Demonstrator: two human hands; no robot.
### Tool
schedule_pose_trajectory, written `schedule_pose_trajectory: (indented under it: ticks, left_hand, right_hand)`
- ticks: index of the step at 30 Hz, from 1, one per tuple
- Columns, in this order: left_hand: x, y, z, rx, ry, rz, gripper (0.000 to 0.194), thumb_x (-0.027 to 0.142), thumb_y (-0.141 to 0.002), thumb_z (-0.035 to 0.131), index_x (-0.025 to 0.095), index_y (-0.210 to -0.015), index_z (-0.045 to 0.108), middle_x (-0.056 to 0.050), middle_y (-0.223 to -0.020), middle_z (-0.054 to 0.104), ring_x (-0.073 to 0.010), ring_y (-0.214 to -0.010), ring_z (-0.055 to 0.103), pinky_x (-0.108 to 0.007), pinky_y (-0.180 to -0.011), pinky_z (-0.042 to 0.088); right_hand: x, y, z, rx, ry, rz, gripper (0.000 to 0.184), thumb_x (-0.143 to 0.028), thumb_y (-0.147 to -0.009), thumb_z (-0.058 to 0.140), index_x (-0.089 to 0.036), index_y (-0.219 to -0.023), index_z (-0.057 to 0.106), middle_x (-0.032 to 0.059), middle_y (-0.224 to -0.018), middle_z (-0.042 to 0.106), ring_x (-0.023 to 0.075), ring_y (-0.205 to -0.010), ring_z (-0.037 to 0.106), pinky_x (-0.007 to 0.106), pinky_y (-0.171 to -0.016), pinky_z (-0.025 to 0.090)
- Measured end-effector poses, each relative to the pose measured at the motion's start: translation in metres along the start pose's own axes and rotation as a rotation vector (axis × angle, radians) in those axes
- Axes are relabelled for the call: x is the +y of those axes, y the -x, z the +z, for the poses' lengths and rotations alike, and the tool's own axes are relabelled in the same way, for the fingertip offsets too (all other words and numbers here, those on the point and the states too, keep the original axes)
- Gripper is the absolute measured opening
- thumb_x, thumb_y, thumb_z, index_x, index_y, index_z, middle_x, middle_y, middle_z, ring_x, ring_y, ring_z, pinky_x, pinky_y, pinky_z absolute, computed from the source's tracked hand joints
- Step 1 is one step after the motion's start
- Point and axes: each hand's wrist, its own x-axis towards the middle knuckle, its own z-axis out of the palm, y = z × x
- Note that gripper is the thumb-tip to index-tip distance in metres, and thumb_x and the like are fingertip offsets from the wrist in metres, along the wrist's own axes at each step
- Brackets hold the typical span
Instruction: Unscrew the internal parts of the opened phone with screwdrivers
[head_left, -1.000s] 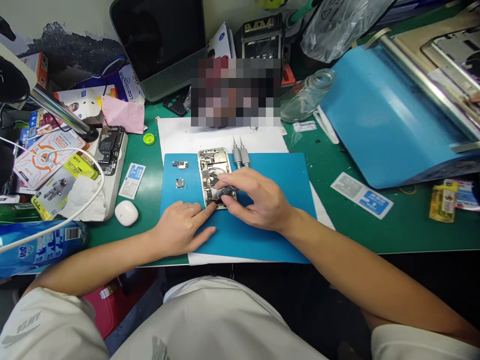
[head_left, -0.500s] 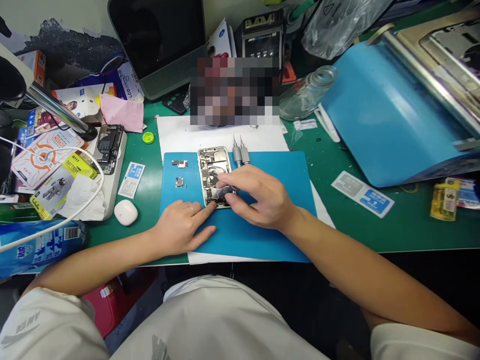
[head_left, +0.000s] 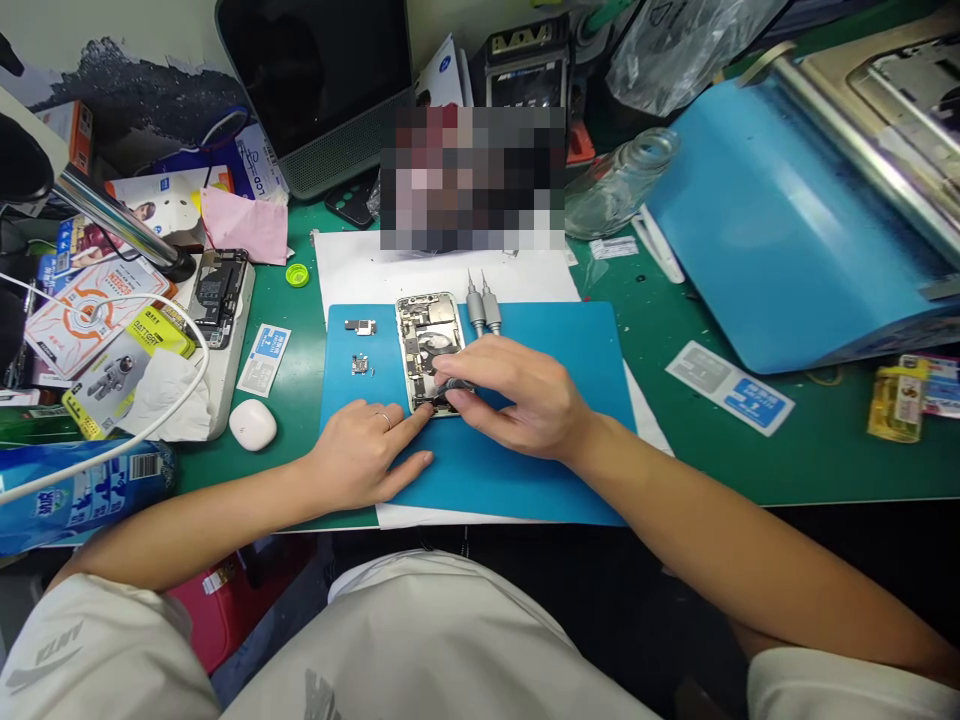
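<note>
At far left, a blue plastic packet with white print (head_left: pixel 82 505) lies at the table edge, nearer the body than a flat orange-and-white box (head_left: pixel 90 318) and a crumpled white tissue (head_left: pixel 165 395). Beyond the tissue rests a dark opened phone body with a black battery (head_left: pixel 217 298). A glossy white rounded case (head_left: pixel 253 425) sits on the green tabletop (head_left: pixel 289 345), near a small blue-and-white printed card (head_left: pixel 264 360). Next, 2 small metal parts (head_left: pixel 361 327) lie on a flat blue mat (head_left: pixel 525 490).

The bare left hand (head_left: pixel 364 450), with 1 ring, is closed around nothing: its index finger stretches out to touch the near end of a white-rimmed opened phone (head_left: pixel 435 315), thumb spread away. That phone lies flat on the mat, its inner parts exposed.

The bare right hand (head_left: pixel 517 395) pinches a short dark tool (head_left: pixel 454 384) over the phone's near end; the tool's working end cannot be made out. The 2 hands are near each other but apart. Just beyond the right hand lie 2 grey pointed screwdrivers (head_left: pixel 491 312), side by side. Farther right are a clear glass jar (head_left: pixel 619 185) and a yellow see-through container (head_left: pixel 896 405).
</note>
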Motion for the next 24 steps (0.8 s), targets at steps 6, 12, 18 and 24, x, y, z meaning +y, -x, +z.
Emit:
schedule_pose_trajectory:
  ticks: [6, 12, 18, 24]
  left_hand:
    - [0.0002, -0.0002, -0.0001, 0.010, 0.005, 0.000, 0.046, 0.043, -0.106, 0.040, 0.009, -0.134, 0.055, -0.004, -0.085, 0.066, -0.0185, -0.071, 0.065, -0.033, -0.062, 0.044]
    - [-0.0001, -0.0002, 0.0000, 0.013, 0.015, -0.002, 0.045, 0.042, -0.106, 0.040, 0.009, -0.133, 0.055, -0.005, -0.086, 0.067, -0.0186, -0.071, 0.065, -0.033, -0.062, 0.043]
    - [-0.0003, 0.0000, 0.0014, 0.013, 0.014, 0.000, 0.045, 0.042, -0.106, 0.041, 0.010, -0.133, 0.055, -0.005, -0.085, 0.066, -0.0188, -0.072, 0.065, -0.033, -0.063, 0.043]
    - [-0.0008, 0.0006, 0.0020, 0.017, -0.002, 0.005, 0.045, 0.043, -0.106, 0.040, 0.010, -0.132, 0.055, -0.005, -0.085, 0.066, -0.0188, -0.073, 0.065, -0.033, -0.064, 0.044]
  right_hand:
    - [-0.0001, 0.0021, -0.0009, -0.015, -0.056, -0.002, 0.056, -0.003, -0.087, 0.057, -0.023, -0.138, 0.052, 0.0063, -0.095, 0.075, 0.0219, -0.091, 0.073, 0.038, -0.079, 0.062]
    - [-0.0015, 0.0030, -0.0019, -0.050, -0.095, 0.007, 0.059, -0.001, -0.087, 0.056, -0.023, -0.142, 0.050, 0.0077, -0.098, 0.075, 0.0219, -0.095, 0.071, 0.038, -0.082, 0.063]
    - [-0.0036, 0.0020, -0.0015, -0.082, -0.107, 0.018, 0.059, -0.002, -0.089, 0.056, -0.025, -0.143, 0.048, 0.0054, -0.094, 0.074, 0.0197, -0.090, 0.071, 0.035, -0.080, 0.062]
    - [-0.0029, 0.0029, -0.0014, -0.107, -0.092, 0.012, 0.056, -0.006, -0.091, 0.055, -0.025, -0.144, 0.047, 0.0058, -0.096, 0.074, 0.0195, -0.089, 0.071, 0.034, -0.078, 0.062]
